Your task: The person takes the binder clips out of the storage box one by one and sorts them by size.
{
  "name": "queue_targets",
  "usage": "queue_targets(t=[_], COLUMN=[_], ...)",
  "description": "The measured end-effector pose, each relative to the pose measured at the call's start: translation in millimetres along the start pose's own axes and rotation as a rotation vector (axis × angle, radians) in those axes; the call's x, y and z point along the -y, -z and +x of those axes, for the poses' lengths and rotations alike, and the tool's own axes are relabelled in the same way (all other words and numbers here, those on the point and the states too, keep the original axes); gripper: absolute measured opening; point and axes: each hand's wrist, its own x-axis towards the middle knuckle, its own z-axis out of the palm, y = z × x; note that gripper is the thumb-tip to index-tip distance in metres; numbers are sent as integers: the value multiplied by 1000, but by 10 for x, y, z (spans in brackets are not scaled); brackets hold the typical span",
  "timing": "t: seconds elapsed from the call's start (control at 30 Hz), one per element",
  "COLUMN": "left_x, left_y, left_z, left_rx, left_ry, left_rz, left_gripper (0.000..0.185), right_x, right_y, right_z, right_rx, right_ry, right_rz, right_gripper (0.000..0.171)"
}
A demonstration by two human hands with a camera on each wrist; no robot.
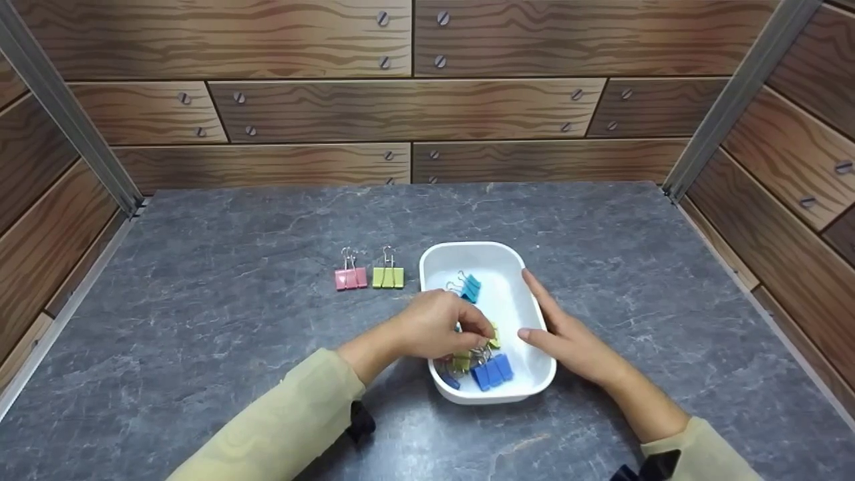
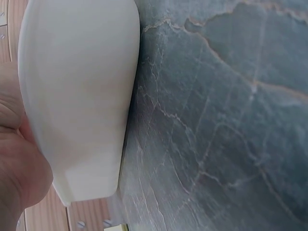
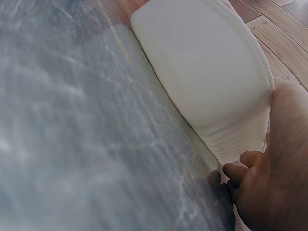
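A white tray (image 1: 441,262) (image 2: 77,96) (image 3: 207,72) sits mid-table and holds several binder clips: a teal one (image 1: 470,287), blue ones (image 1: 492,371) and yellow-green ones (image 1: 461,361). My left hand (image 1: 482,331) reaches in over the near-left rim, and its curled fingers pinch a yellow clip (image 1: 495,336). My right hand (image 1: 542,314) lies along the tray's right rim with straight fingers, thumb on the rim. The left wrist view shows only the tray's outer wall and part of my palm (image 2: 19,163). In the right wrist view my right hand's fingers (image 3: 240,168) touch the base of the tray wall.
A pink clip (image 1: 351,278) and a green clip (image 1: 388,276) lie side by side on the grey stone-look table (image 1: 234,300), just left of the tray. Wood-patterned walls close in the back and both sides.
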Motion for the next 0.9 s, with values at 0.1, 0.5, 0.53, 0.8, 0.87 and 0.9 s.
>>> queue_targets(t=[0.1,0.5,0.53,0.8,0.87,0.9], left_x=[-7,-15,-13,-22,-27,-27], left_y=[6,1,-2,-16,-15,-15], left_z=[7,3,1,-19,-25,-26], left_rx=[1,-19,-21,-46,-49,-54], left_ry=[6,55,58,92,97,97], left_rz=[-37,-247,-259,-324,-338,-342], left_gripper=[13,15,15,15,16,16], right_x=[1,-4,-6,-19,-19,-19], right_y=[4,15,14,1,0,0], right_z=[0,0,0,5,6,6], right_rx=[4,2,2,34,33,32], right_ry=[0,3,3,11,13,14], right_rz=[5,1,3,54,54,52], right_gripper=[91,90,90,91,91,91])
